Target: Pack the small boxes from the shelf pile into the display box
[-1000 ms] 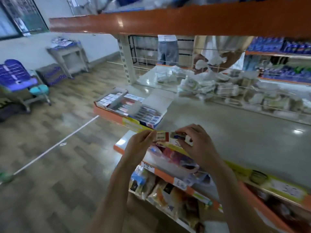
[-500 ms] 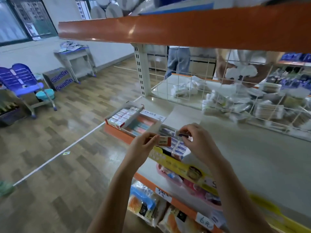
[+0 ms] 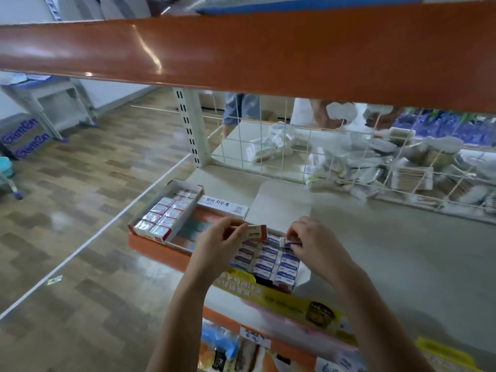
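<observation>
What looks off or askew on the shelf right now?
Nothing spilled or damaged. The left hand holds a red-ended small box tilted above the blue-labelled boxes, not yet seated. The right hand pinches a blue box at the row's far end.

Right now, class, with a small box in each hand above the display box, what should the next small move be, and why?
Probably lower the right hand and seat its blue box into the rows of blue boxes directly beneath it. The left hand holds a red-ended box higher up, so that one can follow.
</observation>
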Demonstrator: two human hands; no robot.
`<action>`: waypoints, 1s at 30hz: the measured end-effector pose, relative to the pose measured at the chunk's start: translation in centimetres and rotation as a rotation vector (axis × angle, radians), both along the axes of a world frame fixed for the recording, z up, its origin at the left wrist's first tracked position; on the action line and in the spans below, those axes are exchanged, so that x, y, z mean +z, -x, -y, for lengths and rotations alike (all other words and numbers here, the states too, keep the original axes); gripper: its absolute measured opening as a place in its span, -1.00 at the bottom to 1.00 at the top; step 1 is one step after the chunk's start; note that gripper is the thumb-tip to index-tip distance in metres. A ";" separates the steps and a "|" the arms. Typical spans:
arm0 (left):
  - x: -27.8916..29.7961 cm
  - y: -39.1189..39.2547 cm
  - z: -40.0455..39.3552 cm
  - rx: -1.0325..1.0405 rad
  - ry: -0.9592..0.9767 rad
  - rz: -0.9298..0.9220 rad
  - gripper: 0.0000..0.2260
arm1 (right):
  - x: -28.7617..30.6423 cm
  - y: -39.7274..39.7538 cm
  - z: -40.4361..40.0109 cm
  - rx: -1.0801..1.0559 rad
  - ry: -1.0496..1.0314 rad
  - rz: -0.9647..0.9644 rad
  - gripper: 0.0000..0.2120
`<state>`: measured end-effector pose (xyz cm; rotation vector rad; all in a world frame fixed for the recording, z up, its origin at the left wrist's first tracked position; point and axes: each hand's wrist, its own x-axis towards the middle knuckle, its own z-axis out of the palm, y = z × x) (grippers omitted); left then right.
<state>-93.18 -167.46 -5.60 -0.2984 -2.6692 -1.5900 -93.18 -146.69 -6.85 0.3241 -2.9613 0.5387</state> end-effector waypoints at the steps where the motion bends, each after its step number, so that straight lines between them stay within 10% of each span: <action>1: 0.1 0.5 0.2 -0.025 0.029 -0.011 -0.93 | 0.0 0.0 0.2 -0.029 0.006 -0.001 -0.91; 30: 0.9 9.0 5.0 -0.375 0.071 -0.058 -0.92 | 0.6 -1.1 4.6 -0.456 -0.120 -0.006 -0.79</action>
